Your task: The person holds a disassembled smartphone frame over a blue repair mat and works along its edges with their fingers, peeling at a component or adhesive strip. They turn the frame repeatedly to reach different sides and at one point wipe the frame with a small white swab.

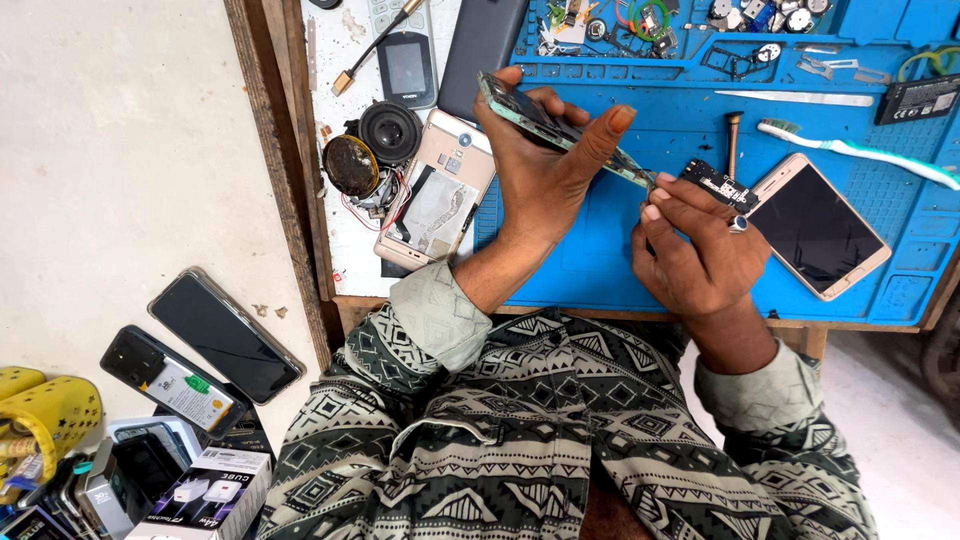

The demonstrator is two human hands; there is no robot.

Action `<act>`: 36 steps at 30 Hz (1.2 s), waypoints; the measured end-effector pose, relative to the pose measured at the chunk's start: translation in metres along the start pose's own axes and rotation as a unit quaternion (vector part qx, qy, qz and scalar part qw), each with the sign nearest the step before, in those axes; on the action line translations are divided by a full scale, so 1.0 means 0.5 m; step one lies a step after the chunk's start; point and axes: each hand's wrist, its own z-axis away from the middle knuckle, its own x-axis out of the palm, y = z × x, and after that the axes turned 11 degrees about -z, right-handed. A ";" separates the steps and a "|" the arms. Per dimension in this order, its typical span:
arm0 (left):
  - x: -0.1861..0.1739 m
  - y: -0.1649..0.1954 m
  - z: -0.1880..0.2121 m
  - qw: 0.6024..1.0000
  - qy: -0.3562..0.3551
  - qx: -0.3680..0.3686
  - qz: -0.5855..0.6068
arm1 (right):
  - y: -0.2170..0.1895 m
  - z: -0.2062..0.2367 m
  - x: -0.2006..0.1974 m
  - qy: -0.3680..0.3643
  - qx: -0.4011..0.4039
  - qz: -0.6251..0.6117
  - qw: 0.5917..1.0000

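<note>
Phone frame (560, 130): thin, teal-edged, w/ back off, internals partly visible. Held edge-on and tilted, upper end toward top left, lower end sloping down to the right, raised above the blue mat (600, 260) on the tabletop. Left hand (545, 165) wraps it from below, thumb over the near edge, fingers behind. Small black circuit board (718, 185): narrow strip w/ tiny components and metal contacts, sits just beside the frame's lower end. Right hand (700, 250) pinches it at fingertips; whether board and frame actually touch can't be told.
</note>
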 end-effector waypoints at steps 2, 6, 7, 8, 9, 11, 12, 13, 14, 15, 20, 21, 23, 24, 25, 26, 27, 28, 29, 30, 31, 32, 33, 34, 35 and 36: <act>0.000 -0.002 0.000 1.000 0.005 0.005 -0.005 | 0.004 -0.003 -0.003 -0.012 -0.021 0.010 1.000; 0.002 -0.004 -0.002 1.000 0.008 0.002 0.014 | 0.012 -0.007 -0.009 -0.022 -0.060 0.029 0.998; 0.002 -0.004 -0.002 1.000 0.007 0.005 0.012 | 0.012 -0.007 -0.010 -0.024 -0.062 0.031 0.997; 0.002 -0.003 -0.003 1.000 0.007 0.007 0.011 | 0.013 -0.007 -0.010 -0.026 -0.064 0.032 0.997; 0.002 -0.003 -0.002 1.000 0.007 0.008 0.009 | 0.014 -0.005 -0.010 -0.028 -0.066 0.034 0.997; 0.002 -0.002 -0.002 1.000 0.002 0.006 0.002 | 0.019 -0.003 -0.010 -0.029 -0.041 0.018 0.999; 0.002 -0.003 -0.002 1.000 -0.001 0.005 -0.003 | 0.021 -0.001 -0.009 -0.030 -0.029 0.010 0.999; 0.002 -0.003 -0.001 1.000 -0.001 0.005 -0.007 | 0.020 0.003 -0.007 -0.008 0.001 -0.029 1.000; 0.001 -0.004 -0.001 1.000 0.000 0.005 -0.012 | 0.016 0.007 -0.005 0.014 0.030 -0.069 0.997; 0.001 -0.005 -0.002 1.000 0.002 0.006 -0.017 | 0.015 0.011 -0.003 0.036 0.059 -0.108 0.992; -0.003 -0.005 -0.001 0.999 -0.008 0.018 -0.042 | 0.012 0.015 0.003 0.103 0.139 -0.167 0.971; -0.004 -0.004 -0.002 0.998 -0.009 0.021 -0.051 | 0.011 0.014 0.006 0.115 0.156 -0.184 0.964; -0.005 0.000 -0.004 0.997 -0.014 0.032 -0.069 | 0.008 0.016 0.011 0.157 0.206 -0.240 0.936; -0.005 0.000 -0.005 0.996 -0.017 0.037 -0.078 | 0.008 0.019 0.012 0.176 0.230 -0.269 0.919; -0.006 0.001 -0.006 0.998 -0.023 0.027 -0.055 | 0.008 0.024 0.013 0.182 0.244 -0.287 0.908; -0.006 0.001 -0.005 0.999 -0.029 0.016 -0.033 | 0.009 0.032 0.012 0.188 0.259 -0.305 0.897; -0.007 0.001 -0.004 0.999 -0.035 0.005 -0.011 | 0.011 0.041 0.011 0.194 0.273 -0.323 0.885; -0.010 0.000 -0.005 0.999 -0.050 0.002 0.009 | 0.015 0.052 0.011 0.184 0.276 -0.328 0.884; -0.014 0.000 -0.004 0.997 -0.065 -0.002 0.029 | 0.019 0.064 0.010 0.175 0.281 -0.333 0.883; -0.017 -0.001 -0.004 0.996 -0.080 -0.005 0.049 | 0.022 0.077 0.008 0.166 0.285 -0.339 0.881; -0.018 -0.002 -0.003 0.995 -0.076 -0.023 0.061 | 0.023 0.091 0.004 0.148 0.292 -0.297 0.897; -0.019 -0.003 -0.002 0.994 -0.073 -0.031 0.070 | 0.021 0.103 0.003 0.133 0.291 -0.258 0.911; -0.020 -0.004 -0.006 0.994 -0.069 -0.026 0.075 | 0.024 0.111 0.009 0.123 0.279 -0.227 0.925; -0.018 -0.006 -0.011 0.995 -0.071 -0.019 0.068 | 0.028 0.115 0.018 0.120 0.266 -0.216 0.932; -0.013 -0.007 -0.013 0.996 -0.069 -0.005 0.060 | 0.029 0.118 0.024 0.118 0.246 -0.210 0.939; -0.011 -0.005 -0.023 0.996 -0.069 -0.017 0.055 | 0.037 0.116 0.035 0.114 0.232 -0.206 0.944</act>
